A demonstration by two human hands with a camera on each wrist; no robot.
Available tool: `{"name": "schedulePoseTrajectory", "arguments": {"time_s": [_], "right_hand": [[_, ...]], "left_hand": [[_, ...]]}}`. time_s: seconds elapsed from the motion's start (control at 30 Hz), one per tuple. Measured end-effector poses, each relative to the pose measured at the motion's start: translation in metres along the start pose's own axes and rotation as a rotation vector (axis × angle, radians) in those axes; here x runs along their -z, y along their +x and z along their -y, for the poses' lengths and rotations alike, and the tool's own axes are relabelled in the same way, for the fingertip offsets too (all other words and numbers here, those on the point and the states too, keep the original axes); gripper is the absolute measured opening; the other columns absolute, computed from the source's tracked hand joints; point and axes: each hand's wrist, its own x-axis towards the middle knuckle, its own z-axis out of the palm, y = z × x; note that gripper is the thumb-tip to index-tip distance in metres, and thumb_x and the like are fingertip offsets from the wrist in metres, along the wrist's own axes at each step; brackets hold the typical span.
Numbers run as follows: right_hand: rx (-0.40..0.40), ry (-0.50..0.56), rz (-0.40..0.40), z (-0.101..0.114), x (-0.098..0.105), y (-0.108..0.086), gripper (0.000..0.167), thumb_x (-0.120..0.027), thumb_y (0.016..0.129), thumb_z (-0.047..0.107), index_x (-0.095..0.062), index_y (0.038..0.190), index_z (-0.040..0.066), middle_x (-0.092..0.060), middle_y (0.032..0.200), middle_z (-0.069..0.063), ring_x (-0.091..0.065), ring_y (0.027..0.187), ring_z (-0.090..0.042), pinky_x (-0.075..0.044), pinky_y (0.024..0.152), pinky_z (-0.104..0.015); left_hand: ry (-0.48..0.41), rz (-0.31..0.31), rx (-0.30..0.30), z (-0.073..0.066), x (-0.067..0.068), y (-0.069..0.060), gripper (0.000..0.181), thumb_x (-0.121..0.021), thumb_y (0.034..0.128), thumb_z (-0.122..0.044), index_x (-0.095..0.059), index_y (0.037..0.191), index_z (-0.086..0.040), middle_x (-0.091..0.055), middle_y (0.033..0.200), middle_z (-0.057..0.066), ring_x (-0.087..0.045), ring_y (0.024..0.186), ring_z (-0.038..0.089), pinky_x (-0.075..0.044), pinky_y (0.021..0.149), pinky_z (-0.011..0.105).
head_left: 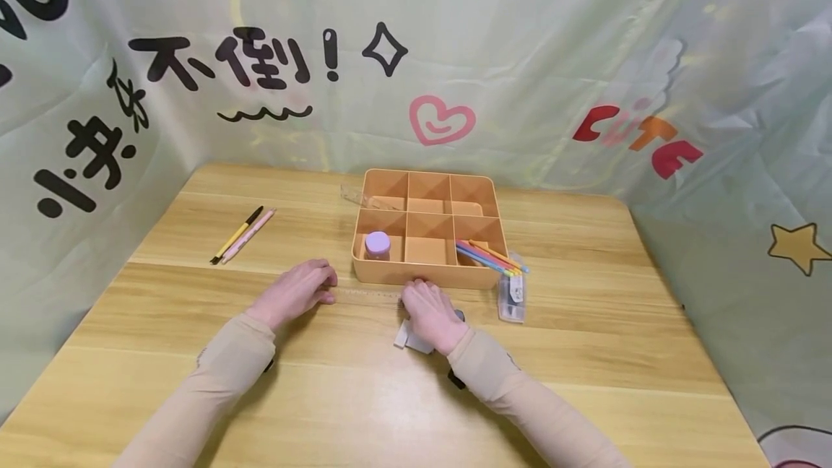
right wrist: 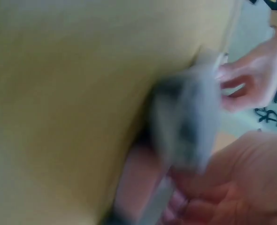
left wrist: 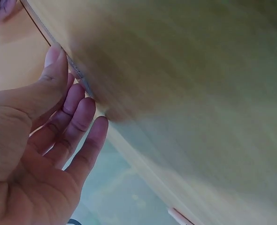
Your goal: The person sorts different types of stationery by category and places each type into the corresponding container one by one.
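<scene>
From where I am standing, the clear ruler (head_left: 367, 293) is stretching between the two hands, just before the front wall of the orange organizer (head_left: 468, 276); I cannot tell if it is touching the table (head_left: 617, 295). The left hand (head_left: 295, 293) is pinching its left end, thumb bent towards the fingers. The right hand (head_left: 431, 313) is resting at the other end with bent fingers, but whether it is really gripping, I cannot tell. To do this handling well, I am thinking that both hands should be keeping the ends level and be pressing softly, because such thin plastic may be bending or slipping. The right wrist should be minding also the pale small items (head_left: 419, 343) lying below it.

Now I am counting. One organizer is showing six compartments. One purple-lidded jar (head_left: 378, 245) is standing in the front left one, and one clear flat piece (head_left: 354, 195) is sticking out of the back left one. At least four coloured pens (head_left: 487, 257) are leaning out of the front right one. One clear case (head_left: 511, 305) is lying just beside the organizer. Two slim sticks, one yellow-and-black (head_left: 237, 235) and one pink (head_left: 249, 236), are lying well apart on the left; the pale items I am not able to count surely
</scene>
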Motion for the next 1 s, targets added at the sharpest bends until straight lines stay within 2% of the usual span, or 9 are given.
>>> {"name": "schedulePoseTrajectory", "arguments": {"time_s": [0.23, 0.37, 0.47, 0.7, 1.0], "right_hand": [[-0.005, 0.012, -0.016, -0.0013, 0.0007, -0.0024, 0.019, -0.077, 0.078, -0.005, -0.059, 0.083, 0.001, -0.062, 0.081, -0.013, -0.059, 0.075, -0.026, -0.054, 0.067, -0.036], [-0.012, 0.027, -0.014, -0.0013, 0.0008, -0.0021, 0.021, -0.078, 0.077, -0.004, -0.059, 0.084, 0.001, -0.062, 0.081, -0.014, -0.058, 0.072, -0.026, -0.054, 0.062, -0.035], [-0.002, 0.015, -0.022, -0.0014, 0.0003, -0.0014, 0.02, -0.077, 0.077, -0.005, -0.059, 0.084, 0.0, -0.062, 0.08, -0.014, -0.058, 0.072, -0.026, -0.055, 0.063, -0.036], [0.03, -0.048, -0.037, -0.0014, -0.0005, 0.0002, 0.017, -0.075, 0.081, -0.003, -0.059, 0.08, 0.004, -0.062, 0.079, -0.011, -0.06, 0.073, -0.023, -0.055, 0.067, -0.034], [0.054, -0.066, -0.032, -0.0014, 0.001, 0.0008, 0.016, -0.075, 0.081, -0.004, -0.06, 0.082, 0.003, -0.063, 0.08, -0.011, -0.062, 0.076, -0.024, -0.056, 0.074, -0.036]], "left_hand": [[-0.013, -0.026, -0.068, 0.0013, -0.0016, -0.0009, 0.02, -0.079, 0.0845, -0.015, -0.065, 0.093, -0.004, -0.064, 0.09, 0.005, -0.063, 0.084, 0.022, -0.057, 0.08, 0.038], [-0.014, -0.036, -0.087, 0.0024, -0.0016, -0.0026, 0.019, -0.078, 0.0849, -0.015, -0.064, 0.093, -0.005, -0.063, 0.09, 0.004, -0.063, 0.084, 0.022, -0.057, 0.08, 0.038], [-0.007, -0.029, -0.071, 0.0021, -0.001, -0.0031, 0.019, -0.078, 0.0846, -0.017, -0.065, 0.093, -0.005, -0.063, 0.089, 0.004, -0.063, 0.083, 0.021, -0.057, 0.08, 0.038], [0.046, 0.019, 0.083, -0.0018, 0.0019, -0.001, 0.02, -0.08, 0.0813, -0.024, -0.067, 0.084, -0.009, -0.062, 0.082, 0.001, -0.062, 0.073, 0.018, -0.056, 0.066, 0.037], [0.077, 0.035, 0.092, -0.0021, 0.0007, 0.0003, 0.022, -0.08, 0.0806, -0.025, -0.065, 0.082, -0.009, -0.061, 0.083, 0.002, -0.061, 0.076, 0.019, -0.057, 0.069, 0.037]]}}
